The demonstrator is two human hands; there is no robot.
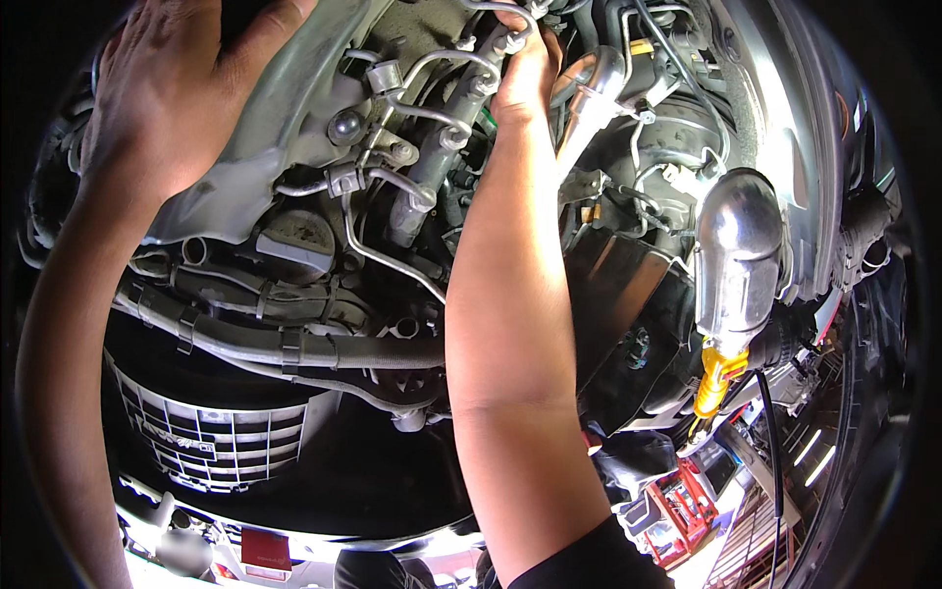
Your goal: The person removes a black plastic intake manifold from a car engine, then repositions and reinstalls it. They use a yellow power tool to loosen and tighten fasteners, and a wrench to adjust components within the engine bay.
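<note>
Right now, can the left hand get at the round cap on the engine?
Likely yes: the left hand is over the grey cover, the round cap shows beside that cover, and nothing visibly lies across it.

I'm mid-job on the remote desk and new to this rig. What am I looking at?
There's no machine: these are a person's two bare hands, seen from above by a wide fisheye camera worn on the head, so straight edges bend near the rim. Below is a vehicle's engine bay. The left hand is over a large grey moulded panel; its fingertips aren't clear. The right hand reaches among thin silver metal pipes; whether it holds anything can't be seen. At right is a shiny silver dome-ended lamp with a yellow handle.
</note>
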